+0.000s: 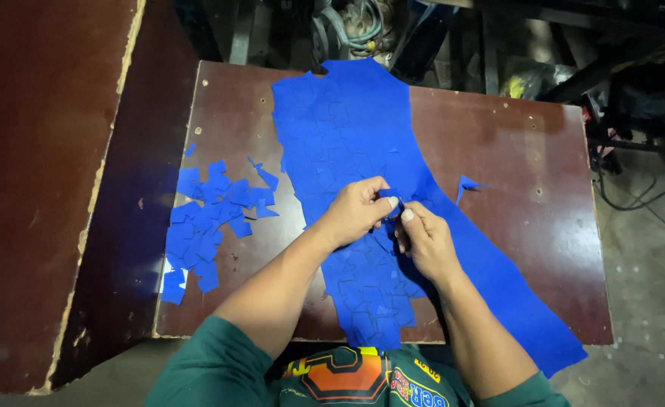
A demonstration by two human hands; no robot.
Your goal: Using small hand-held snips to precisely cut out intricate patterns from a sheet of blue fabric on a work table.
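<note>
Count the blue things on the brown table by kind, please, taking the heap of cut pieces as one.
Large blue sheet: 1
Heap of small blue cut pieces: 1
Lone blue scrap at the right: 1
Small blue piece held in both hands: 1
Total: 4

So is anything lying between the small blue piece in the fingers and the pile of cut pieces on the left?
Nothing visible. Both hands, left hand and right hand, pinch the small blue piece; only blue sheet and bare table lie before the pile.

We look steeply down from our head onto the dark-red wooden worktable (498, 151), fairly close, facing forward.
</note>
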